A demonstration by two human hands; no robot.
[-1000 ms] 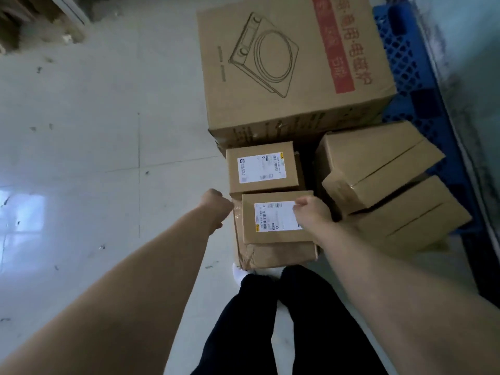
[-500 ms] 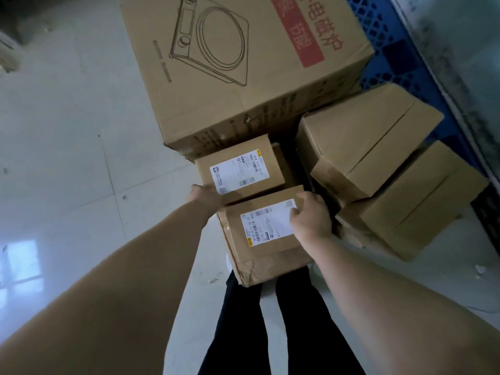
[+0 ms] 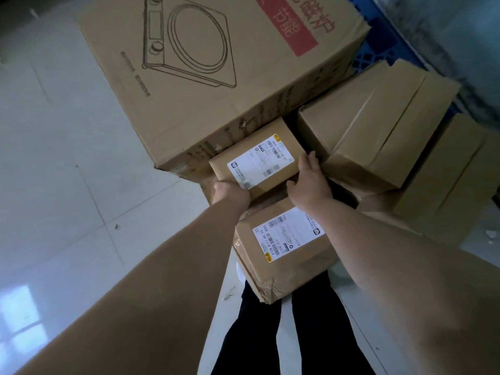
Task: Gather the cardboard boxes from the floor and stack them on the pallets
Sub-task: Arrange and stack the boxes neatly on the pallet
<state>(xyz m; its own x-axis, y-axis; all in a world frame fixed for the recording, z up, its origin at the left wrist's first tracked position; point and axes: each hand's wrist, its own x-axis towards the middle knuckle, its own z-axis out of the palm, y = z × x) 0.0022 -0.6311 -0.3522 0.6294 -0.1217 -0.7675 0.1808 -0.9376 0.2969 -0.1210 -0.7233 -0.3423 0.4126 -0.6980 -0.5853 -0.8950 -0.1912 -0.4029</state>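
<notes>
Two small labelled cardboard boxes lie in front of me. The far small box (image 3: 257, 155) is held between my hands: my left hand (image 3: 230, 193) grips its near left corner and my right hand (image 3: 309, 182) holds its right edge, fingers along the side. The near small box (image 3: 284, 250), dented at one corner, lies below my right forearm above my legs. Behind them stands a large box (image 3: 216, 77) printed with a cooker drawing. Two plain boxes (image 3: 378, 131) lie stacked at the right, partly on a blue pallet (image 3: 378, 50).
White tiled floor (image 3: 67, 158) spreads to the left. A grey wall (image 3: 465, 50) runs along the right behind the pallet. My dark trouser legs (image 3: 270, 334) are below the near box.
Both hands left the near small box and moved forward onto the far small box. The camera has leaned closer and tilted over the pile.
</notes>
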